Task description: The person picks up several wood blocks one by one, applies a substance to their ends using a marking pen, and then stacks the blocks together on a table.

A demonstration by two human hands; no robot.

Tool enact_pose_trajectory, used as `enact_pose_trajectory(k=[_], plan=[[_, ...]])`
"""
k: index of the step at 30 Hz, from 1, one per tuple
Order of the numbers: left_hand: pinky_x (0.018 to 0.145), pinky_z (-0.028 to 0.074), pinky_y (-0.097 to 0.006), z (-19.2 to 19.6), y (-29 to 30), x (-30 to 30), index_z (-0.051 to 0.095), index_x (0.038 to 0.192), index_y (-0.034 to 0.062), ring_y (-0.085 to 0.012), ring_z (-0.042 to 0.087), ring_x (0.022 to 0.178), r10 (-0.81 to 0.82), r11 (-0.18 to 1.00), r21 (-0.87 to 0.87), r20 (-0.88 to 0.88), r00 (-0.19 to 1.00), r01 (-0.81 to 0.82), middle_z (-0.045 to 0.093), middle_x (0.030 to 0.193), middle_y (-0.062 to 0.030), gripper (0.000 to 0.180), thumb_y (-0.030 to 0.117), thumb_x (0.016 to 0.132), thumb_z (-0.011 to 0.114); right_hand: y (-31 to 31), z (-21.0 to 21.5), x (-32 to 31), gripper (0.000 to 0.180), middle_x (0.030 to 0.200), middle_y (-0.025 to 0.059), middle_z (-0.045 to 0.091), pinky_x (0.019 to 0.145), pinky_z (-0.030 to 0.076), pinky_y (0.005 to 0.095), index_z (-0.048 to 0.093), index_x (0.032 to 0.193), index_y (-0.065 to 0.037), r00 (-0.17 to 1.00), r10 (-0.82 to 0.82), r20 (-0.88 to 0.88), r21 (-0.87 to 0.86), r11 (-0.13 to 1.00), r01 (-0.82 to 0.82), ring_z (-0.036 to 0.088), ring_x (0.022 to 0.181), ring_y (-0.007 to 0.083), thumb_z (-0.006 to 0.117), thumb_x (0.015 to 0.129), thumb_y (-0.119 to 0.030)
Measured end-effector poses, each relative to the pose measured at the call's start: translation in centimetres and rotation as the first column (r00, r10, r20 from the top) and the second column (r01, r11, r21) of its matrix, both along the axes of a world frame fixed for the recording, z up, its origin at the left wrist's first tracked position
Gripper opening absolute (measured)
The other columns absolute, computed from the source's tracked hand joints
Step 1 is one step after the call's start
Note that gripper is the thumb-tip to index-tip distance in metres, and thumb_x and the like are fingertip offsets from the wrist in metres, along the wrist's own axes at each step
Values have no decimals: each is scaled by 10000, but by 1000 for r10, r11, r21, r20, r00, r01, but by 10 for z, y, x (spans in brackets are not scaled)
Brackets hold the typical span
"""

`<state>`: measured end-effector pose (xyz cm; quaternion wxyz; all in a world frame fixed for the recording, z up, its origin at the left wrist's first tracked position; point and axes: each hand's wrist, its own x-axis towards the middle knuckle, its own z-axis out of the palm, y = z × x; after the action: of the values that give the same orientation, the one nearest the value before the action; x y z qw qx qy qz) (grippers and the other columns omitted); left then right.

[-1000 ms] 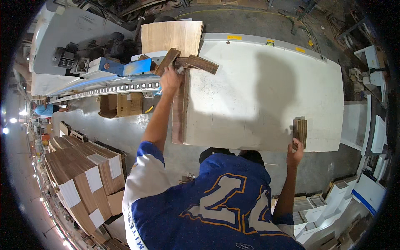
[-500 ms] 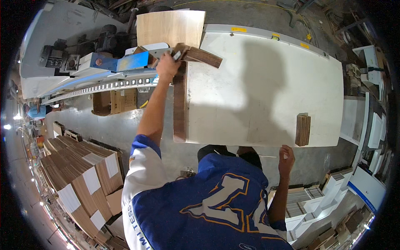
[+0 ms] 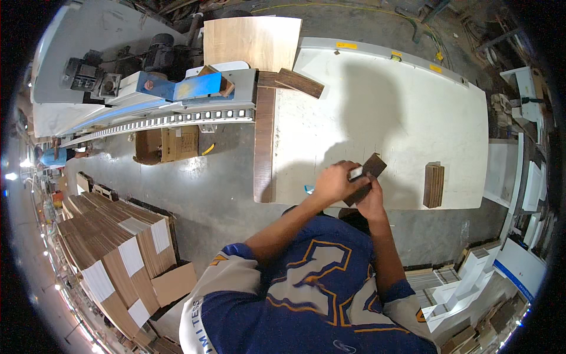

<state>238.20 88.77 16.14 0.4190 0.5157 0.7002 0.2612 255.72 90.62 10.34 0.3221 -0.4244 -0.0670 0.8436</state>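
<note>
Over the near edge of the white tabletop (image 3: 318,127), my hands meet on a short dark brown wood piece (image 3: 375,164), held tilted. My left hand (image 3: 336,185) is closed at its left side, with a small whitish object (image 3: 355,173) showing at the fingers; its kind I cannot make out. Closed round the lower part of the wood piece is my right hand (image 3: 372,203). To the right stands a small stack of brown wood pieces (image 3: 434,186). Another brown strip (image 3: 300,83) lies slanted at the table's far left corner.
A machine with a blue guard (image 3: 197,86) and a chain-like rail (image 3: 177,118) borders the table's left side. A light wood panel (image 3: 253,42) lies behind it. An open cardboard box (image 3: 180,143) sits on the floor, and stacked boards (image 3: 118,236) fill the lower left.
My left hand has come back from the machine at the far left to the table's near edge, bringing the wood piece. My right hand has moved left and up to take hold of it.
</note>
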Motion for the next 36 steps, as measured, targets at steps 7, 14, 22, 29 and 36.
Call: enact_pose_trajectory(k=[7, 14, 22, 29, 36], plan=[[706, 634, -487, -9, 62, -192, 633, 1327, 25, -367, 789, 874, -174, 941, -332, -650, 740, -70, 773, 1041, -181, 728, 624, 922, 720, -16, -4, 51, 422, 1098, 72, 680, 836, 613, 484, 621, 1343, -97, 974, 47, 222, 31, 998, -55, 712, 974, 300, 735, 938, -128], [790, 639, -422, -35, 95, -351, 538, 1489, 55, -295, 786, 1038, -350, 933, -359, -921, 171, -23, 363, 1686, -245, 490, 190, 1024, 610, -23, 7, 79, 338, 1054, 146, 748, 730, 639, 423, 662, 1181, -8, 938, -3, 346, 131, 990, -45, 760, 877, 296, 831, 901, -97], [740, 614, -375, -84, 111, -401, 748, 1210, 126, -242, 790, 976, -381, 922, -377, -924, 41, 92, 768, 1175, -82, 247, 180, 1018, 602, -25, 45, 68, 272, 1003, 100, 748, 729, 636, 388, 679, 1186, -27, 898, -2, 440, 142, 987, -68, 760, 830, 255, 777, 950, -122], [791, 633, -451, -26, 127, -250, 808, 940, 109, -293, 793, 946, -547, 792, -450, -823, 153, 412, 796, 1024, -119, 179, 240, 897, 692, -28, 57, 78, 259, 1076, 132, 756, 760, 635, 404, 667, 1191, -20, 882, -29, 470, 205, 976, -77, 767, 895, 269, 764, 969, -112], [778, 632, -463, -63, 106, -87, 697, 1165, -18, -305, 788, 921, -626, 706, -302, -689, 366, 640, 744, 1123, -211, 504, 340, 813, 736, -14, 64, 61, 292, 1078, 133, 738, 849, 612, 407, 653, 1191, 21, 895, -40, 444, 298, 949, -106, 749, 934, 256, 710, 1020, -209]])
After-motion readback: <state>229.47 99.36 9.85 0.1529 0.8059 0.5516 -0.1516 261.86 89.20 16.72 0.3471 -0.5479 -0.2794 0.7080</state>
